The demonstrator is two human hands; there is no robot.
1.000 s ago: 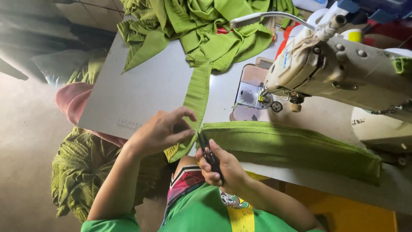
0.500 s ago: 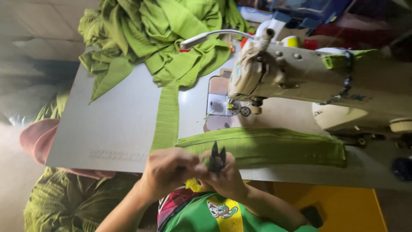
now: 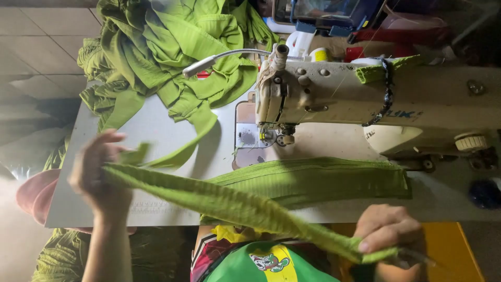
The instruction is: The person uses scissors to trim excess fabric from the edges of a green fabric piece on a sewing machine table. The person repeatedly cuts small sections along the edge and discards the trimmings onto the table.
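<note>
— So, where is the green ribbed strip (image 3: 235, 206) at this moment?

— Stretched in the air between both hands, in front of the person's chest; it runs on a slant from upper left down to lower right, above the near edge of the surface (image 3: 156, 136).

— And how do the fingers stand?

— The left hand (image 3: 99, 175) is clenched around the strip's upper end, with a short tail of fabric poking out past the fingers; the right hand (image 3: 389, 230) pinches the lower end between thumb and fingers, and the tip of the strip sticks out just beyond it. Something thin and dark seems to lie under that right hand, but it is too blurred to tell what it is.

— What lies just behind the strip?

— A folded green band (image 3: 318, 180) rests flat on the surface, stretching from the middle toward the right; behind it stands the cream sewing machine (image 3: 365, 99), its needle end over a metal plate (image 3: 248, 133); a small gooseneck lamp (image 3: 201, 66) arches out from the machine's head toward the left.

— And farther out?

— A big heap of green cloth (image 3: 167, 47) is piled at the far left of the surface, with one loose strip trailing off it toward the person; more green fabric (image 3: 57, 256) lies on the floor beneath the surface, beside a pink round object (image 3: 34, 196) at its left edge.
</note>
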